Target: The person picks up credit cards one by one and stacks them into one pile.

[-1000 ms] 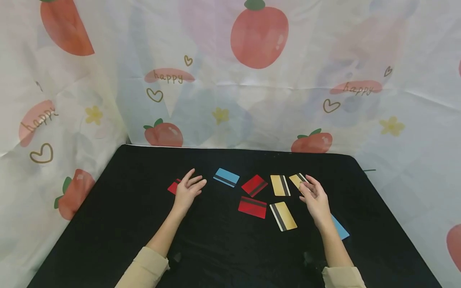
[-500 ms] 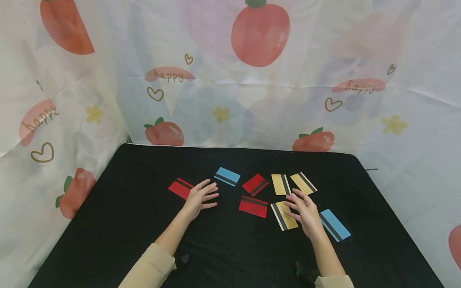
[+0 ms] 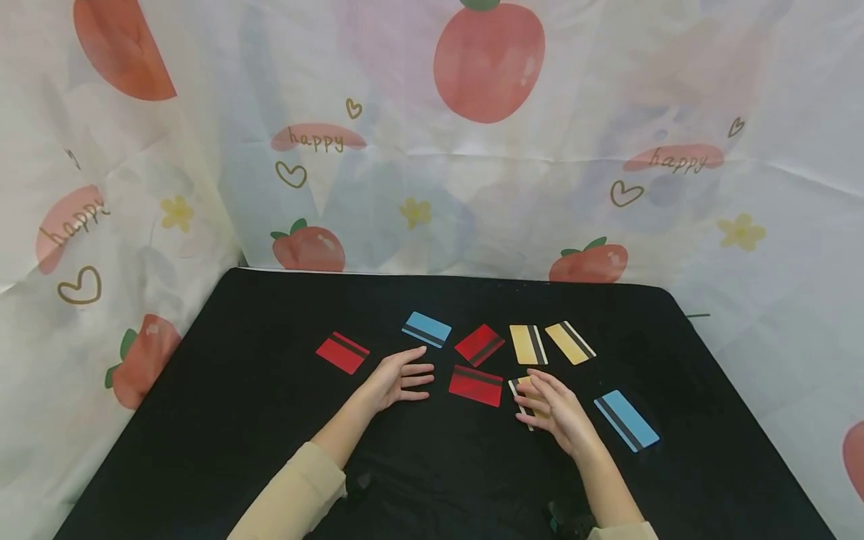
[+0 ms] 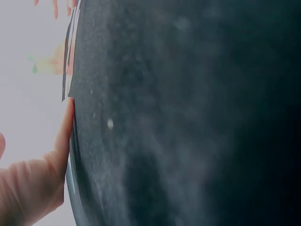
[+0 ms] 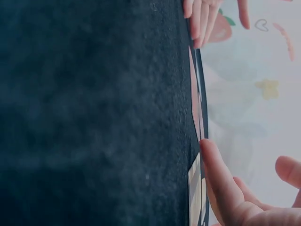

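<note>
Front gold card [image 3: 520, 388] partly out of sight behind loosely splayed right hand [image 3: 559, 414], left hand [image 3: 394, 383] similarly splayed

A pale, fruit-printed cloth backdrop [image 3: 475, 187] hangs behind a black desk [image 3: 202, 390].
The cloth also runs along the desk's left side and carries a large red fruit [image 3: 489, 67] with a green leaf at top centre, smaller leafy red fruits [image 3: 310, 250] lower down, the word "happy" on pink ovals [image 3: 319, 138], brown outlined hearts [image 3: 291, 175] and yellow flowers [image 3: 415, 214]; the desk's far right corner is rounded.
</note>
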Tool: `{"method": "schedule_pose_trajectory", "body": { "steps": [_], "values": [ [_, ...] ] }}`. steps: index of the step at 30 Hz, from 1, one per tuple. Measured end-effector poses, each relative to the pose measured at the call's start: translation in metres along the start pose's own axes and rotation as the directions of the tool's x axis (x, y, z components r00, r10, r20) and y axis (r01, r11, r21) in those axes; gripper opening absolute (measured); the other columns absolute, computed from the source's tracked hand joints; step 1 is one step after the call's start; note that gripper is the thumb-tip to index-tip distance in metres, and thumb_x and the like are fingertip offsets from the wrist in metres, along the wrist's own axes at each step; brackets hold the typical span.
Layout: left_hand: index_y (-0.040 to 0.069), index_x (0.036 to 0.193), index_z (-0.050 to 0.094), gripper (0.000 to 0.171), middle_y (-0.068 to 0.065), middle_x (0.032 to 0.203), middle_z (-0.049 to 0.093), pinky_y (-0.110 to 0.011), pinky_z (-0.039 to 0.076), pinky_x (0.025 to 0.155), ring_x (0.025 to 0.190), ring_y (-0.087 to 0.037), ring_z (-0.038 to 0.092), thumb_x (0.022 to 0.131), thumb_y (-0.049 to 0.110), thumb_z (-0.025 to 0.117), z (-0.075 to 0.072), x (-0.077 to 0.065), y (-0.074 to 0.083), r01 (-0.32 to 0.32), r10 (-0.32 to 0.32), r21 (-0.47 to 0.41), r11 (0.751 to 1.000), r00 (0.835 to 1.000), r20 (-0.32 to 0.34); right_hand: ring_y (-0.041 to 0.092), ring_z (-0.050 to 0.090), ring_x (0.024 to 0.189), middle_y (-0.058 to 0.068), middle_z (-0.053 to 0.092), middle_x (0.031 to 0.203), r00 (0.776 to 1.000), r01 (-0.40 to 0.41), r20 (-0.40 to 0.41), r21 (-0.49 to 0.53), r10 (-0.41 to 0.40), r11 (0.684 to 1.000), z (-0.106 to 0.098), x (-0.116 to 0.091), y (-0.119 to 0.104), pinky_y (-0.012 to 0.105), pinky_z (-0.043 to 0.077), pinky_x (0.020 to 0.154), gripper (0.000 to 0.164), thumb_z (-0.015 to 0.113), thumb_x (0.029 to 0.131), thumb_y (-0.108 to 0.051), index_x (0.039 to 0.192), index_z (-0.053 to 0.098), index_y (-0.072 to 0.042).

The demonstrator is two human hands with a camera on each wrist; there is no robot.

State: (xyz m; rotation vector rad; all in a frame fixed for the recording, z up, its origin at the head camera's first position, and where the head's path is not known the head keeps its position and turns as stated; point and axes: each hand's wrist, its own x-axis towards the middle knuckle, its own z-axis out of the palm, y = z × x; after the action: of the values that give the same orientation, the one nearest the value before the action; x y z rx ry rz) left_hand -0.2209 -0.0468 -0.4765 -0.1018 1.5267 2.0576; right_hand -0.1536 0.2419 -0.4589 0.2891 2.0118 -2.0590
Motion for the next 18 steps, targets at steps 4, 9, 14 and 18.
{"method": "schedule_pose_trajectory", "body": {
  "steps": [4,9,14,18],
  "values": [
    [0.007,0.143,0.024,0.068,-0.023,0.135,0.043,-0.050,0.047,0.089,0.119,-0.035,0.048,0.091,0.041,0.052,0.002,0.005,-0.001,0.028,-0.026,-0.026,0.999,0.999,0.044,0.026,0.060,0.104,0.027,0.045,0.129,0.999,-0.032,0.021,-0.016,0.032,0.999,0.004,0.000,0.001,0.042,0.053,0.081,0.058,0.044,0.096,-0.035,0.140,0.026,-0.002],
    [0.006,0.143,0.025,0.066,-0.022,0.136,0.042,-0.052,0.045,0.092,0.120,-0.036,0.046,0.092,0.041,0.049,0.004,0.010,-0.001,0.066,-0.061,-0.062,0.996,0.994,0.088,0.024,0.060,0.104,0.027,0.044,0.132,0.997,-0.070,0.038,-0.011,0.070,0.997,0.006,0.002,0.002,0.043,0.052,0.082,0.058,0.042,0.097,-0.036,0.141,0.023,-0.003],
    [0.004,0.142,0.027,0.063,-0.022,0.137,0.041,-0.052,0.044,0.093,0.121,-0.035,0.046,0.093,0.039,0.046,0.008,0.013,-0.002,0.093,-0.084,-0.074,0.993,0.990,0.117,0.027,0.057,0.108,0.028,0.038,0.136,0.993,-0.085,0.080,0.024,0.083,0.996,0.006,0.002,0.001,0.045,0.051,0.084,0.060,0.040,0.098,-0.035,0.143,0.018,-0.002],
    [0.004,0.141,0.029,0.062,-0.022,0.136,0.042,-0.052,0.043,0.093,0.121,-0.035,0.046,0.093,0.039,0.046,0.011,0.014,-0.003,0.109,-0.099,-0.081,0.991,0.987,0.127,0.028,0.056,0.111,0.028,0.035,0.139,0.989,-0.106,0.106,0.052,0.100,0.993,0.006,0.003,0.000,0.046,0.050,0.085,0.058,0.039,0.099,-0.033,0.144,0.017,-0.003]
  ]
}}
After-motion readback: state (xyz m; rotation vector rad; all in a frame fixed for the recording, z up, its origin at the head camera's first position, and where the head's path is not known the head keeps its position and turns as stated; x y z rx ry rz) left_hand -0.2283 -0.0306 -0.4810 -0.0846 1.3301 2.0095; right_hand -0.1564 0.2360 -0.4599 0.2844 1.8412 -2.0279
